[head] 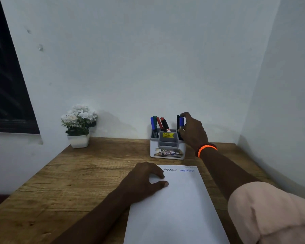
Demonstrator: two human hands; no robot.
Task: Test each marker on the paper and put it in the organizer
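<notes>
Two squiggles so far on the paper (176,205), a black one (170,170) and a blue one (187,170), both up near its far edge. The right hand (192,131) is reaching over to the organizer (167,144) at the back of the desk (77,182), fingers (185,115) curled around a blue-capped marker (181,122) standing upright in the right-side compartment, next to a dark one. Left compartment has a bunch more markers (158,123): blue, green, a couple red, one black. The left hand (144,178) lies on the paper's left edge with fingers only loosely bent, pinning it, grasping nothing. An orange bracelet (206,149) sits on the right wrist, and a little white flower pot (78,126) stands by the wall, well left of the organizer.
</notes>
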